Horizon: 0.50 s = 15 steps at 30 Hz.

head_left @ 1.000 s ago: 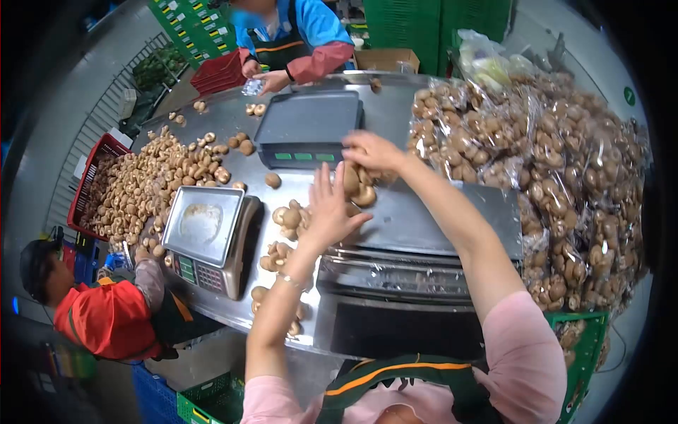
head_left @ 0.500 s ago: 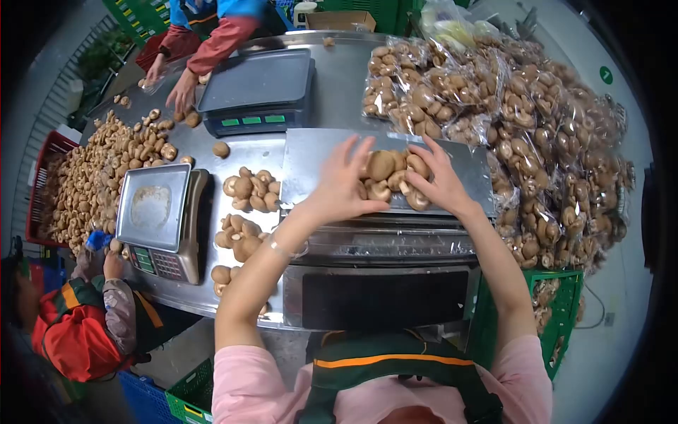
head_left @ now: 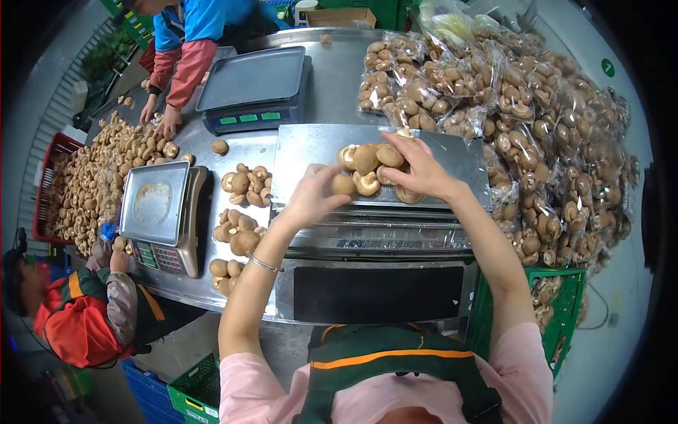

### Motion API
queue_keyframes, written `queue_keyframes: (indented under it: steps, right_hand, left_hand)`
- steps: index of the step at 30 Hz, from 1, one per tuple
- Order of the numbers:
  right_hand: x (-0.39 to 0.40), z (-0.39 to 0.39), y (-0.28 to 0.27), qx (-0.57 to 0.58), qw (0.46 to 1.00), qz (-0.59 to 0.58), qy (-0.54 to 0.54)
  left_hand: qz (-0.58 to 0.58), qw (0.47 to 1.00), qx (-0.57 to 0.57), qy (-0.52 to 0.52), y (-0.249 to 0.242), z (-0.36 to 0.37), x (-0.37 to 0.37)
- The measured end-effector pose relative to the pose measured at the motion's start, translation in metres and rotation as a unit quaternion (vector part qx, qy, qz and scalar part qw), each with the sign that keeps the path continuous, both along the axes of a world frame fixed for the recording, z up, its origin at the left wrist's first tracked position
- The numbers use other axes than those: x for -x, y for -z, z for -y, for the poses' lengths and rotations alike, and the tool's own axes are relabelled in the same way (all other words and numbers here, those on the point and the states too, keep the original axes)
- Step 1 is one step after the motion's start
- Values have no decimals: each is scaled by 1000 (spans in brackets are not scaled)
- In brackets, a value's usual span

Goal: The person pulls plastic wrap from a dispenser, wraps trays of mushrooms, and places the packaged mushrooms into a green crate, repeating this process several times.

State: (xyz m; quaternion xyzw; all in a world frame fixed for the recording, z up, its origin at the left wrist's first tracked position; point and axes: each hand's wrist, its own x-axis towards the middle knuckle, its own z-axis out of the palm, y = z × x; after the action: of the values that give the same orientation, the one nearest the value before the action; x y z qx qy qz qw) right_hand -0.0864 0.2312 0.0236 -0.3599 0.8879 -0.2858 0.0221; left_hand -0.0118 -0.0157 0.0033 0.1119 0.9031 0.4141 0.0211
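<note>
A small pile of shiitake mushrooms (head_left: pixel 366 160) lies on the flat metal plate (head_left: pixel 459 166) in front of me. My left hand (head_left: pixel 314 194) is at the pile's left side, its thumb and fingers curled round one mushroom (head_left: pixel 344 185). From the right, my right hand (head_left: pixel 420 169) cups the pile, with the thumb and fingers on either side of a mushroom (head_left: pixel 390 155). Its palm partly hides the mushrooms beneath, and one stem-up mushroom (head_left: pixel 405 133) shows by its fingertips.
Several small mushroom heaps (head_left: pixel 246 185) sit left of the plate, beside a scale (head_left: pixel 155 205). Another scale (head_left: pixel 251 81) stands behind. Bagged mushrooms (head_left: pixel 522 141) are piled at right, loose ones (head_left: pixel 88 184) at far left. Two co-workers (head_left: pixel 187 63) handle mushrooms.
Both hands have shifted left with the pile, which is spread differently. My left hand has come down from raised fingers to curl at a mushroom. The far co-worker's hands moved left.
</note>
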Motion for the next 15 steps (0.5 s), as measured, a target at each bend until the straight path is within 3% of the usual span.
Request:
queue_keyframes:
  steps: [3, 5, 9, 12, 15]
  right_hand:
    - [-3, -11, 4, -38, 999, 33, -6]
    - [-6, -16, 2, -26, 998, 59, 3]
    - [0, -22, -14, -27, 996, -76, 44]
    - [43, -40, -6, 70, 992, 39, 101]
    - [64, -40, 13, 52, 994, 98, 2]
  left_hand:
    - [99, 989, -106, 31, 4, -7, 5]
    - [88, 992, -82, 40, 0, -13, 9]
    - [1, 998, -27, 53, -10, -9, 11]
    - [25, 993, -95, 72, -9, 1, 20]
    - [37, 993, -71, 85, -9, 5, 29]
